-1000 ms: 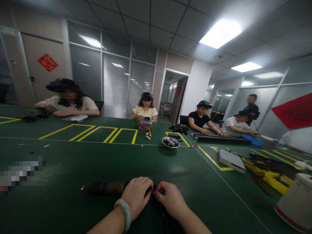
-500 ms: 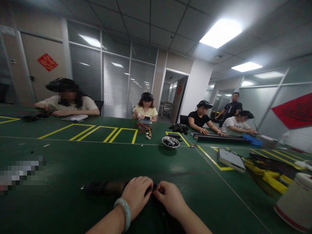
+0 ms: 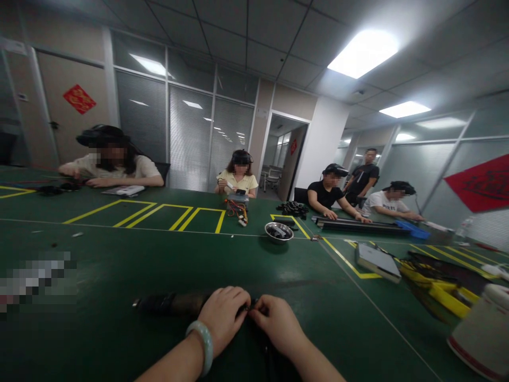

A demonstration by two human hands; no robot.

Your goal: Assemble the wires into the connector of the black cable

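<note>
A dark cylindrical tool [image 3: 175, 305] with a small bright metal tip lies sideways on the green table, its tip toward the left. My left hand [image 3: 225, 315], wearing a pale green bangle [image 3: 205, 345] on the wrist, curls over the tool's right end. Close beside it, my right hand [image 3: 276, 321] pinches thumb against forefinger at a small dark part [image 3: 251, 303] between the two hands. Fingers cover most of that part, so its kind is unclear. Something dark and thin, perhaps a cord, hangs below my right hand.
Beyond my hands stands a metal bowl [image 3: 279, 232] of dark parts. Toward the right are a silver box [image 3: 377, 261], a yellow tray [image 3: 453, 297] and a white container [image 3: 483, 331]. Several people sit around the far side; one person [image 3: 361, 178] stands behind them.
The standing person in the background has shifted left and is more upright. Both my hands stay at the same spot, with hardly any visible movement.
</note>
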